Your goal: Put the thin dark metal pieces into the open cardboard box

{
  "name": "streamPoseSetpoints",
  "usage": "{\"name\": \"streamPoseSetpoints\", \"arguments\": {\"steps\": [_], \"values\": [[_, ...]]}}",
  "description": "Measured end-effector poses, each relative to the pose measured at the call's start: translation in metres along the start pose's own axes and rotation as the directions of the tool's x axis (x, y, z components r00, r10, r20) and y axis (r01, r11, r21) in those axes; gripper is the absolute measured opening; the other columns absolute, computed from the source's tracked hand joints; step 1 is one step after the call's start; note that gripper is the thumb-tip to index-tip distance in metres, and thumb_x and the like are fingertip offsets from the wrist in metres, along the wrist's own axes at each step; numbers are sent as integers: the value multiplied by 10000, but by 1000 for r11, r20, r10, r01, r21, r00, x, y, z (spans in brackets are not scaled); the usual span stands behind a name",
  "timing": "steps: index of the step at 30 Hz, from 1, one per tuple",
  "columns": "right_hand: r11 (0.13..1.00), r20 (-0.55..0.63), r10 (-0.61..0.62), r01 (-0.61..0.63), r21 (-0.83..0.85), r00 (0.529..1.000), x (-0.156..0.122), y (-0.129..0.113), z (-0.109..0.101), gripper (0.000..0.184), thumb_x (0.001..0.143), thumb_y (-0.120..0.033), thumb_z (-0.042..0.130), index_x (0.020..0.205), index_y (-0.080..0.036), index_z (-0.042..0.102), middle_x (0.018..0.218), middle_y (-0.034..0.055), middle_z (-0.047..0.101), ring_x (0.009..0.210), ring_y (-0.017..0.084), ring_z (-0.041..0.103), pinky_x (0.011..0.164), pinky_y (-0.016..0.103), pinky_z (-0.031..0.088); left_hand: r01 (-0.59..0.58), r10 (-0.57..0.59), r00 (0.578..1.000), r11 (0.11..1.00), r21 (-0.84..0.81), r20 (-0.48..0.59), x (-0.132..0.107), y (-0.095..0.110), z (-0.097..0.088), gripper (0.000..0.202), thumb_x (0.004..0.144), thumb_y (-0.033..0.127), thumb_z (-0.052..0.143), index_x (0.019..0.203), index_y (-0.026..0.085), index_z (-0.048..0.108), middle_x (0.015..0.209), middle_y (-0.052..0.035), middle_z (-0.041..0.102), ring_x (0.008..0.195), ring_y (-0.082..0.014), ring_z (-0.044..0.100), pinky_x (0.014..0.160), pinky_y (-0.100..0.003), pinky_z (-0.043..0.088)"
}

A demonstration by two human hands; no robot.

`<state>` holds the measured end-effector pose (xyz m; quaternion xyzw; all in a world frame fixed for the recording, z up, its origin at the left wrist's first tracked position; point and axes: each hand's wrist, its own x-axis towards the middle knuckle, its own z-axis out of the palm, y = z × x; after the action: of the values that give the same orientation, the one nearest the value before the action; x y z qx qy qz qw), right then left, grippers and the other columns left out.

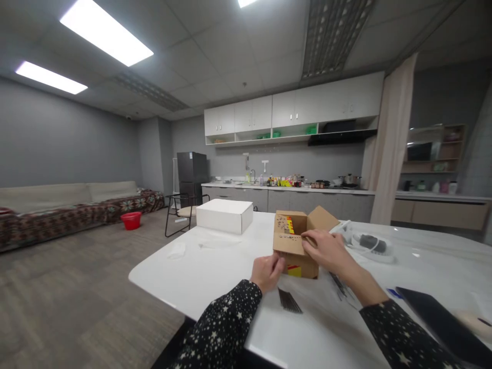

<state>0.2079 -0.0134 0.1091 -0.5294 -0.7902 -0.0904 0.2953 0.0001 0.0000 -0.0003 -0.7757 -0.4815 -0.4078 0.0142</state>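
Observation:
A small brown cardboard box [307, 267] stands on the white table with its flaps up and its inside partly visible. Yellow and red tape runs over it. My left hand [268, 271] is closed at the near left corner of the box, its fingers curled against the edge. Across the near flap [289, 245] lies my right hand [326, 251], fingers bent over its right end. Just in front of the box is a fan of thin dark strips [290, 301]. More thin dark pieces [338, 284] lie under my right wrist, blurred and partly hidden.
A white box [221, 216] sits at the table's far left, with clear plastic [177, 251] nearby. Right of the cardboard box are a white cable coil [371, 246] and a dark flat slab [434, 318]. A chair [184, 210] and red bucket [131, 221] stand beyond.

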Motion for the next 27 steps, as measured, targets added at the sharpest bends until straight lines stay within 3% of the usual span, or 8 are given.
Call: {"name": "streamPoseSetpoints", "arguments": {"steps": [12,18,24,27], "values": [[998,185,-57,57,3,981,14,13,-13,354,940,-355,428,1141,-231,692,1139,87,718,1062,311,641,888,429,376,41,-43,999,992,116,18,4,6,8,468,1006,441,278,700,200,539,607,-21,634,559,-135,573,560,-279,267],[991,153,-131,124,57,979,19,22,-16,312,931,-325,463,1087,-196,700,1101,100,714,1026,287,642,869,397,405,86,-90,996,981,174,17,7,10,15,437,986,407,330,649,201,517,569,-18,613,546,-133,564,552,-279,242],[914,-26,-306,301,272,952,13,5,-31,235,927,-285,469,914,-167,672,985,99,690,894,213,623,801,320,447,142,-144,990,966,216,-6,7,5,18,383,948,375,394,629,201,515,568,-20,617,550,-139,561,556,-288,222],[881,97,-373,319,348,923,-4,-9,-41,224,924,-297,478,819,-181,638,823,55,679,745,179,602,672,282,428,187,-185,982,953,239,-29,8,3,19,382,948,372,396,632,203,525,576,-23,624,560,-144,562,563,-295,216]]}}
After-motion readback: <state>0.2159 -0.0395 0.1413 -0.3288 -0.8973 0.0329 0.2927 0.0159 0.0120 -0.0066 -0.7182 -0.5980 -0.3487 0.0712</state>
